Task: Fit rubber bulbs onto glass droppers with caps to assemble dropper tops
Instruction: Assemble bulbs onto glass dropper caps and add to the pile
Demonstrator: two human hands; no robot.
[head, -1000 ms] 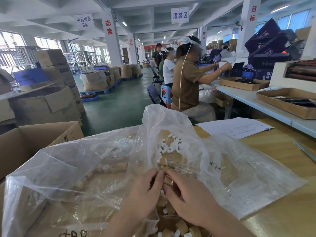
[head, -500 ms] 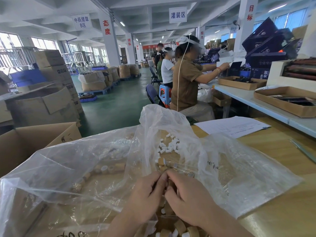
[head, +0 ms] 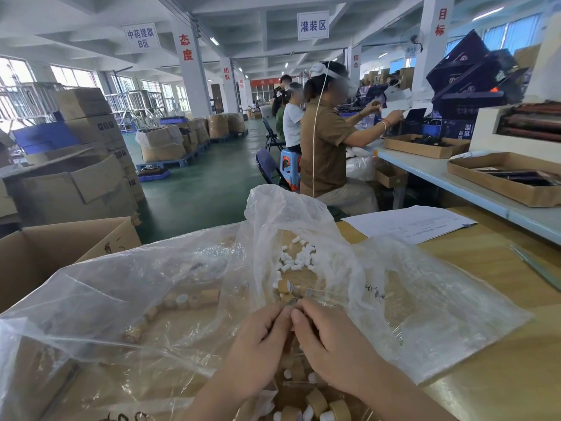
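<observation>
Barely shifted, the left hand (head: 258,344) and right hand (head: 331,338) keep their grip clamped on a cap (head: 292,302) above the bag (head: 145,299) at the tabletop's (head: 485,287) near edge; it looks light, its glass likely brittle, so hold by the cap.

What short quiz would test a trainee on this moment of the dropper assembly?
1. True or false: the left hand and right hand meet at their fingertips, pinching a tan cap.
2. Where does the loose pile of white rubber bulbs lie? A) in the cardboard box; B) beyond the hands, amid the folds of the clear plastic bag; C) on the green floor.
3. Fill in: the printed paper sheet lies on the table to the ___ of the bulbs.

Key: 1 true; 2 B; 3 right.
</observation>
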